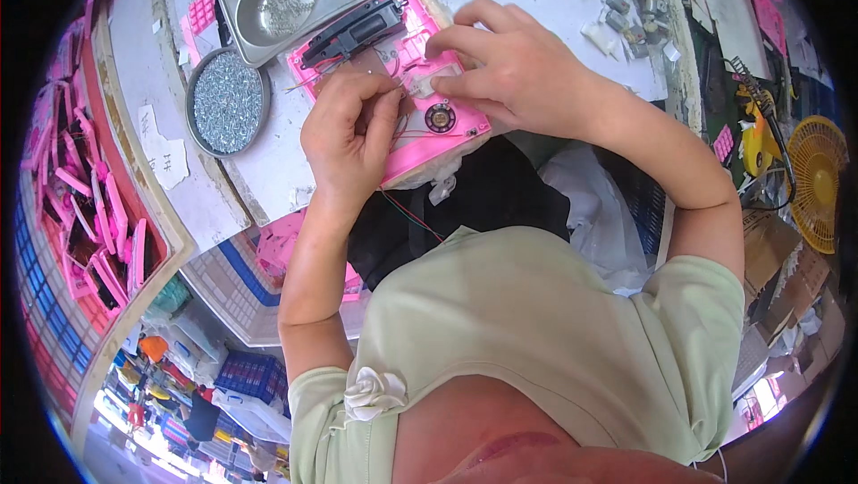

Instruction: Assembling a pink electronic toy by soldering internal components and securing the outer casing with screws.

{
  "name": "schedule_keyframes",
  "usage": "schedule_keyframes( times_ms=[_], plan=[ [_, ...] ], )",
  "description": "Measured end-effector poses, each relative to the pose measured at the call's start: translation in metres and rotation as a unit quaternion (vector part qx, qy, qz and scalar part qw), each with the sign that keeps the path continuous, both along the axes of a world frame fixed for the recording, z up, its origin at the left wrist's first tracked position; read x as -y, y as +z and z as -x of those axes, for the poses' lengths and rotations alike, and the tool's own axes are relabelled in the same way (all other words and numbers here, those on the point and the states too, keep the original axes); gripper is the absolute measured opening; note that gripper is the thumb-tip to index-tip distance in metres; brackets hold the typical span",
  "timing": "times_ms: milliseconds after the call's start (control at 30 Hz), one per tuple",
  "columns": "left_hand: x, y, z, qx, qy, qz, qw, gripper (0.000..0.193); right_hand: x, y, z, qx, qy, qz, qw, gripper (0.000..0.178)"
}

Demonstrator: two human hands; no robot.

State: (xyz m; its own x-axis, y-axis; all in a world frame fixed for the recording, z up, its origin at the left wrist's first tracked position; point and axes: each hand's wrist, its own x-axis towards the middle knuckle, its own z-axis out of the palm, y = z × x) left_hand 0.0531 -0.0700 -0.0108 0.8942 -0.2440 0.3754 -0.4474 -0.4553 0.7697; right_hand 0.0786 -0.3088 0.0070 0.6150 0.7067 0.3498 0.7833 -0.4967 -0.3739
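A pink plastic housing point(413, 159) lies open on a pale padded block at the table's near edge. Across its far end sits a long black plastic part point(362, 30), and a small round speaker point(440, 117) is set in its near right corner. My left hand point(350, 131) is closed in a pinch over the housing's left side; thin wires run by its fingertips, but what they hold is hidden. From the right, my right hand point(518, 64) reaches in with curled fingers, its thumb and fingertips at a small whitish translucent piece point(422, 84) inside the housing.
A metal compartment tray point(308, 12) with small metal parts stands at the back. Left of the housing is a round bowl of screws point(226, 100). Several small grey motors point(630, 6) lie far right. Pink parts point(94, 207) fill a crate at left; a yellow fan point(815, 182) stands right.
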Motion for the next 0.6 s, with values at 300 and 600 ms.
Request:
schedule_keyframes(
  times_ms=[300,600],
  plan=[
    [-0.002,0.005,0.011,0.011,-0.055,-0.039,0.998,0.012,0.020,-0.012,0.031,-0.056,-0.089,-0.134,0.985,0.032],
    [0.000,0.017,0.009,-0.071,-0.077,-0.041,0.994,0.014,0.146,-0.006,0.012,0.000,-0.418,0.228,0.879,0.027]
  ],
)
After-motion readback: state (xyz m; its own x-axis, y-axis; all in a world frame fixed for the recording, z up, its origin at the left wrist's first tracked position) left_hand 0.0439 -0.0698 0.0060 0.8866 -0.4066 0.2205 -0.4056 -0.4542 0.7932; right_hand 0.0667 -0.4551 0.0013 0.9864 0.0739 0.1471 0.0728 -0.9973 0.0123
